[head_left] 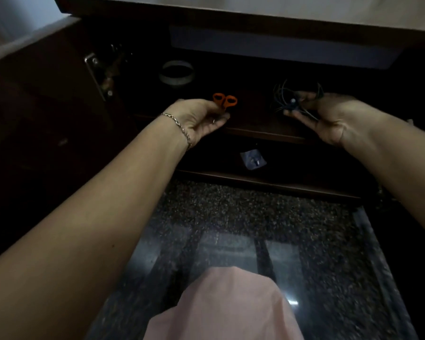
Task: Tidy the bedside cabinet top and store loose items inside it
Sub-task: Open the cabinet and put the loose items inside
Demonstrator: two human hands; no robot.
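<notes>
The dark wooden bedside cabinet (263, 133) stands open in front of me, its door (47, 99) swung out to the left. My left hand (199, 117) grips a pair of orange-handled scissors (225, 101) at the front of the upper shelf; the blades are hidden by my fingers. My right hand (329, 114) holds a tangled bundle of dark cable (292, 101) over the right part of the same shelf. A roll of tape (177, 74) lies further back on that shelf.
A small clear plastic packet (252, 160) lies on the lower shelf. A metal hinge (97, 74) sits on the door's inner edge. Below is a speckled dark stone floor (243, 229), with my pink-clothed knee (226, 307) at the bottom.
</notes>
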